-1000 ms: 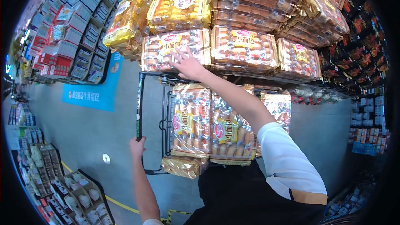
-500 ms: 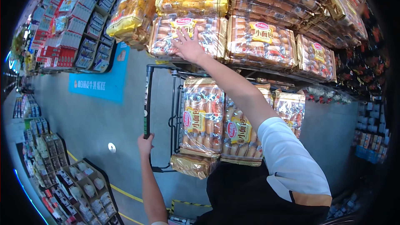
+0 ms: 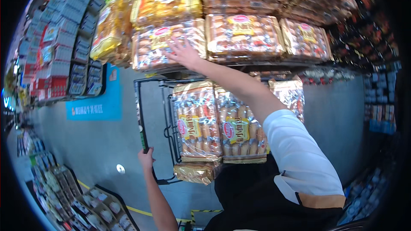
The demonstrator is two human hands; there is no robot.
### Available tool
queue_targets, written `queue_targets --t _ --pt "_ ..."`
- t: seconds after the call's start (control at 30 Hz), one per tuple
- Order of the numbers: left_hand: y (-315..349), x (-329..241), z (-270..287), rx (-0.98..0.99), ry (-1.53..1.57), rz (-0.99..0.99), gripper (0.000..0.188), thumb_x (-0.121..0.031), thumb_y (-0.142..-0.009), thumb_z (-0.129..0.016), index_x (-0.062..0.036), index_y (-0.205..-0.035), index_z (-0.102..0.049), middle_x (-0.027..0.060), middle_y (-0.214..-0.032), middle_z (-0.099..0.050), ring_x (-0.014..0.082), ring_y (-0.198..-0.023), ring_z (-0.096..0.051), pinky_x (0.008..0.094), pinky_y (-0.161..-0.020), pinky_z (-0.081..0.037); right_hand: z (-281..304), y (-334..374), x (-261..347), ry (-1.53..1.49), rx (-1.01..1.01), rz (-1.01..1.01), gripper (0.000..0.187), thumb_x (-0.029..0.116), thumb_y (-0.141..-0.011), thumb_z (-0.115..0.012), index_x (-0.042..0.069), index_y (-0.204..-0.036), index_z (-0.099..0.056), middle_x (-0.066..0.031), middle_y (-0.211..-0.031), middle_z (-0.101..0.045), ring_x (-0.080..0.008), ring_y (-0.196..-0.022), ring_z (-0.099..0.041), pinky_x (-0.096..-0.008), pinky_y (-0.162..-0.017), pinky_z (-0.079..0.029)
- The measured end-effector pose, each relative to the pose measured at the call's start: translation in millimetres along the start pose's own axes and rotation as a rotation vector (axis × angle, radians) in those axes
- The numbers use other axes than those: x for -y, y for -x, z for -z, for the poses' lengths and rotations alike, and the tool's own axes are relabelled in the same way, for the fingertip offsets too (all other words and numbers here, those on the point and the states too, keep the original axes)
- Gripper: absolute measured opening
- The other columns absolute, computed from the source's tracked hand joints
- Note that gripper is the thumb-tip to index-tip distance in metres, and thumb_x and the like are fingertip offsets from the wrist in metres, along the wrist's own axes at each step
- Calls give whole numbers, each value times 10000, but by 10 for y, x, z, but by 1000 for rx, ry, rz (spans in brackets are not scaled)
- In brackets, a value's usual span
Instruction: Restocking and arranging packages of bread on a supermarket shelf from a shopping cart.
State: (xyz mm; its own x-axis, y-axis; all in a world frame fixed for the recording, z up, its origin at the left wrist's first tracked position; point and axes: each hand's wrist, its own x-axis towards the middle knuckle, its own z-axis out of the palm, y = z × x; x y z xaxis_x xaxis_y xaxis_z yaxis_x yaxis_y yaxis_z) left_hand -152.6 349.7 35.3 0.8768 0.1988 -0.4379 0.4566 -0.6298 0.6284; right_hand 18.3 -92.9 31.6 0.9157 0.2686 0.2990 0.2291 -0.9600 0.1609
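Bread pack (image 3: 150, 51) sits on shelf (image 3: 252, 64), front row, not in cart (image 3: 168, 122). R hand (image 3: 184, 54) spread wide over it, nothing gripped; firm contact hard to tell. L hand (image 3: 146, 158) wrapped round cart handle (image 3: 139, 122). Done: several other packs (image 3: 199, 122) in cart, incl. one at near end; plenty left on shelf.

I see the bread packs (image 3: 198, 122) wrapped in clear plastic film, glossy and crinkled, with metallic gold ends that glint like foil. The trolley (image 3: 139, 113) shows me smooth, dark metal bars and thin wire. On my feed the sleeve (image 3: 302, 156) is soft, matt cloth, the black garment (image 3: 252, 196) matt too. The floor (image 3: 102, 145) is smooth with a faint sheen; the blue floor sheet (image 3: 96, 108) could be plastic or paper, too blurred to tell.
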Motion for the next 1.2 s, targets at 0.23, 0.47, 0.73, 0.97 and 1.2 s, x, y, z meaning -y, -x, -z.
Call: queue_targets --t 0.23,0.47,0.73,0.97,1.2 --pt "15 20 56 10 33 -14 205 -205 -805 -678 -11 -838 -621 5 -571 -474 99 -417 -446 262 -387 -428 617 1071 77 -1153 -116 -346 384 318 -807 -675 69 -1086 -589 -123 -1141 -603 -284 -1176 -503 -515 -1022 -338" --pt "58 -244 -17 33 -34 -26 190 -189 -813 -663 -4 -834 -621 16 -568 -474 102 -420 -446 258 -396 -434 -109 2000 -824 -723 11 -667 335 267 -799 -607 35 -1038 -570 -198 -938 -635 -371 -915 -607 -466 -792 -477" --pt "17 -13 17 27 -49 -14 207 -200 -821 -650 2 -864 -632 8 -542 -448 102 -386 -410 264 -387 -420 781 2610 -735 -1162 -54 -904 360 303 -843 -637 2 -1037 -608 -181 -1014 -663 -292 -881 -664 -347 -774 -516" --pt "21 -120 24 16 -83 -13 214 -208 -818 -640 0 -871 -633 3 -527 -431 107 -387 -412 261 -395 -413 555 3867 -78 -1082 0 -1236 718 518 -889 -551 -82 -1265 -428 -239 -1237 -535 -292 -1164 -533 -350 -947 -431" --pt "46 -148 7 32 -66 -25 207 -222 -818 -634 -23 -872 -646 -9 -542 -415 99 -430 -418 254 -427 -433 719 3849 319 -1539 131 -1368 882 612 -882 -495 -119 -1348 -328 -279 -1293 -483 -310 -1236 -460 -368 -1028 -352"
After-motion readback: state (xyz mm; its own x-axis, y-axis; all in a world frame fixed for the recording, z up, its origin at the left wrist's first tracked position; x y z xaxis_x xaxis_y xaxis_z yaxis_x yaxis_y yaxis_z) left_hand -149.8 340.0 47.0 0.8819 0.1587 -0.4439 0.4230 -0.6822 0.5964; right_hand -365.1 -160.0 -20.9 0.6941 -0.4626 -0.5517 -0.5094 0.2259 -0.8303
